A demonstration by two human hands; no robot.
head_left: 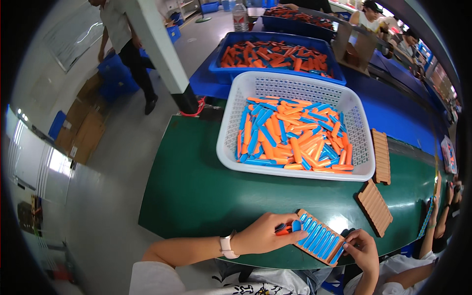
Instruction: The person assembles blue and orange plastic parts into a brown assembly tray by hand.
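A brown ribbed tray [301, 215] lies on the green tabletop close to my body, with blue slim plastic pieces [317, 239] side by side in its grooves. My left hand [265, 233], with a pale watch on the wrist, is closed around a few loose blue-and-orange plastic pieces [296, 225], its fingertips over the tray's left end. At the tray's right end my right hand [363, 250] pinches a blue plastic piece [337, 255] in the last groove. Beyond the tray stands a white perforated basket [295, 173], heaped with orange and blue pieces.
Two more brown ribbed trays [375, 208] lie right of the basket. Behind it is a blue bin [339, 73] of similar pieces, with a clear bottle [240, 18] farther back. A pillar [162, 46] rises at the table's far left corner. Co-workers' arms [437, 221] are at the right.
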